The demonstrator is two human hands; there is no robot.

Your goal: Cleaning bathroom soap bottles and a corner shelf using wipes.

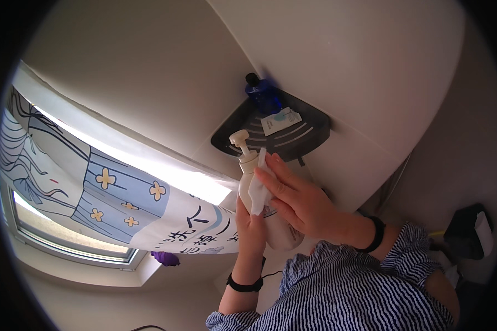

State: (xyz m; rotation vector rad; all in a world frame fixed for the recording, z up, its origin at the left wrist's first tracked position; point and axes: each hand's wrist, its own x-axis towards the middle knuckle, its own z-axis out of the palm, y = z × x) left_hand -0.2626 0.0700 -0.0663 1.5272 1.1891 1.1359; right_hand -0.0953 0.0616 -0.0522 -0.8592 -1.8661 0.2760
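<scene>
A cream-white pump bottle (248,164) is tilted in front of me, its pump head pointing up and away to the left. My left hand (249,225) grips it from the left side of its body, with most of the fingers hidden behind it. Pressed against the bottle's right side is a crumpled white tissue (258,194), or a thin cloth. My right hand (305,203) holds this to the bottle, fingers bent over it. The bottle's lower end shows below my right hand. Both wrists wear black bands.
Just beyond the bottle is a dark grey slotted corner shelf (309,144), bearing a blue bottle (266,98) with a black cap and a white packet (281,121). A printed curtain (124,193) hangs at left before a window (66,226). A black bin-like box (465,233) stands right.
</scene>
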